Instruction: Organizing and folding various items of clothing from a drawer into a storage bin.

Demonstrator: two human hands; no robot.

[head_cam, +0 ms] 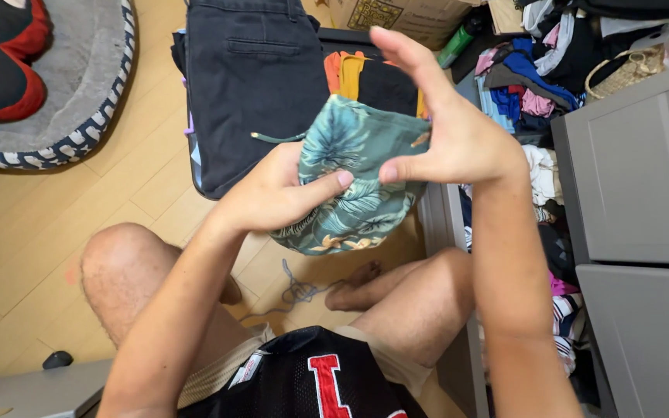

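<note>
Teal leaf-print shorts pinched between both hands' fingers.

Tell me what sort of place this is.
Probably a bedroom floor at home: wooden flooring, a heap of loose clothes beside grey cabinets, and a pet bed. Both hands hold leaf-print shorts.

folded trousers left of clothes pile, behind shorts
</note>
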